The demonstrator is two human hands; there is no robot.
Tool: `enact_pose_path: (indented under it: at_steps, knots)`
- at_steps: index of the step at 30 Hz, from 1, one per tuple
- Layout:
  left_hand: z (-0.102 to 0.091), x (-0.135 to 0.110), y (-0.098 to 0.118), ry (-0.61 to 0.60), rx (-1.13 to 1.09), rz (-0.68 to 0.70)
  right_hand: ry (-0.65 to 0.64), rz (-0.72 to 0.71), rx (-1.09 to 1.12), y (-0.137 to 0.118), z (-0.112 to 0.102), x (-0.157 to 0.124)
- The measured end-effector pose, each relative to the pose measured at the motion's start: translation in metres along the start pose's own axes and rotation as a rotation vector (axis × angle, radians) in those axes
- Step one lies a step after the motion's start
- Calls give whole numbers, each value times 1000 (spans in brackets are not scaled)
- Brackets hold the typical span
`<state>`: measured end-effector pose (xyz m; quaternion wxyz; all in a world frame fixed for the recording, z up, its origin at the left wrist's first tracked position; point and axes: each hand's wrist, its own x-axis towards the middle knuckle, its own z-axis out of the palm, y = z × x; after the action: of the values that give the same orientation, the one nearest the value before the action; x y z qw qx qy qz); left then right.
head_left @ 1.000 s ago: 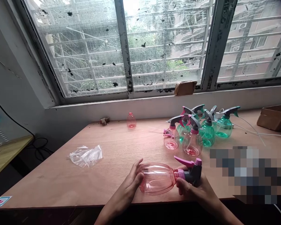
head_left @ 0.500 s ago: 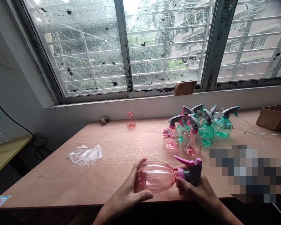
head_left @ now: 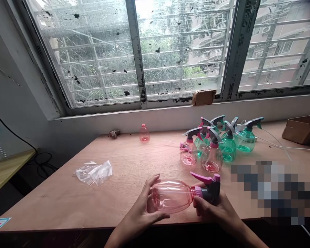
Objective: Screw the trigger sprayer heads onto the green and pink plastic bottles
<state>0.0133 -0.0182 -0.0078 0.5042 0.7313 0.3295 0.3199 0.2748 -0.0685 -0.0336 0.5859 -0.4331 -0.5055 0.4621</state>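
Note:
A clear pink spray bottle [head_left: 172,195] lies sideways between my hands, above the table's front edge. Its dark spray head with a magenta trigger [head_left: 209,186] points to the right. My left hand [head_left: 147,206] wraps round the bottle's base, thumb below and fingers behind. With thumb and fingers, my right hand [head_left: 214,210] grips the pink collar and neck; some of its fingers are hidden behind the spray head. Past the hands stand two assembled pink spray bottles [head_left: 212,158] and several green spray bottles [head_left: 228,148].
At the back stands a pink bottle without a head [head_left: 144,133]. A crumpled plastic bag [head_left: 94,172] lies on the left of the wooden table [head_left: 67,203]. A tape roll [head_left: 114,134] sits near the wall. At right are a cardboard box [head_left: 301,130], a white cable and a blurred patch.
The held spray bottle and both hands have shifted very slightly left and down. The grip looks the same, and the other things stay in place.

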Motion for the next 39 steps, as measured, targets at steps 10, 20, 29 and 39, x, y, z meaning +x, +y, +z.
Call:
enact_pose_path:
  at_steps: [10, 20, 29, 39]
  knots:
    - [-4, 3, -1, 42, -58, -41, -10, -21, -1, -1, 0, 0]
    - [-3, -3, -4, -69, 59, -35, -40, -45, 54, 1, -5, 4]
    - [-6, 0, -6, -46, -24, -62, -32, -8, 30, 4, -3, 1]
    - [-5, -3, 1, -146, 13, -42, -85, 18, 77, 3, -5, 9]
